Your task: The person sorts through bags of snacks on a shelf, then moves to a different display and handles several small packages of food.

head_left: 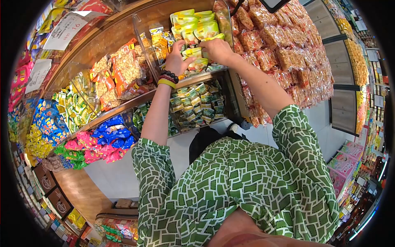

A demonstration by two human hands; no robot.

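Shop shelves full of snack bags surround us, and we see the left hand [177, 57] and the right hand [217, 50] both closed on yellow-green packets [196, 52] in the upper shelf compartment [148, 37].

Yellow-green snack packets [193, 24] far centre; orange packets [284, 45] right; blue packets [113, 133] and pink packets [88, 148] left; green-and-white geometric patterned shirt [238, 185] near.

We read only "19", handwritten on the white paper sign [66, 29] at the shelf's top; the packet print stays too small.
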